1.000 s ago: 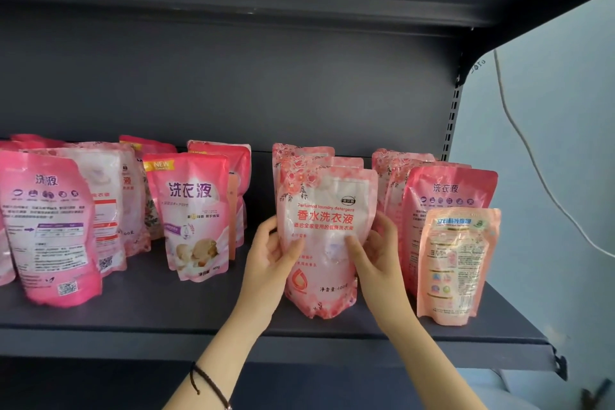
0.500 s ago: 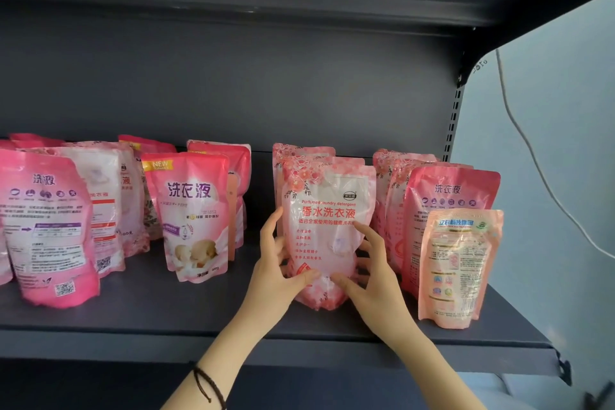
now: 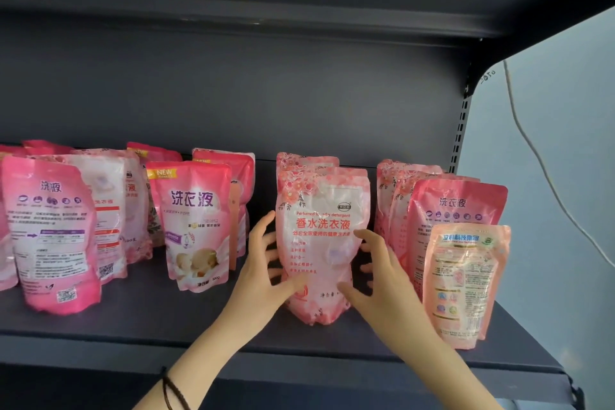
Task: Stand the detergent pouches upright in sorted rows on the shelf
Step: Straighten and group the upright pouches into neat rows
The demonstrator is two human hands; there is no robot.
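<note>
pouch: glossy crinkled floral pouch (image 3: 322,243) upright mid-shelf, heading its row | hands: left hand (image 3: 266,271) and right hand (image 3: 377,280) flank it, fingers splayed, thumbs touching its lower front | around: soft pink pouches (image 3: 196,226) left; smaller peach pouch (image 3: 466,283) just right; matte dark shelf (image 3: 133,319)

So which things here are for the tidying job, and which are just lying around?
For the job: the floral pouch between the left hand and right hand; the NEW pouch; the other pink pouches in rows; the small peach pouch; the shelf.

Just there: the white cable hanging at the right; the black wristband.
</note>
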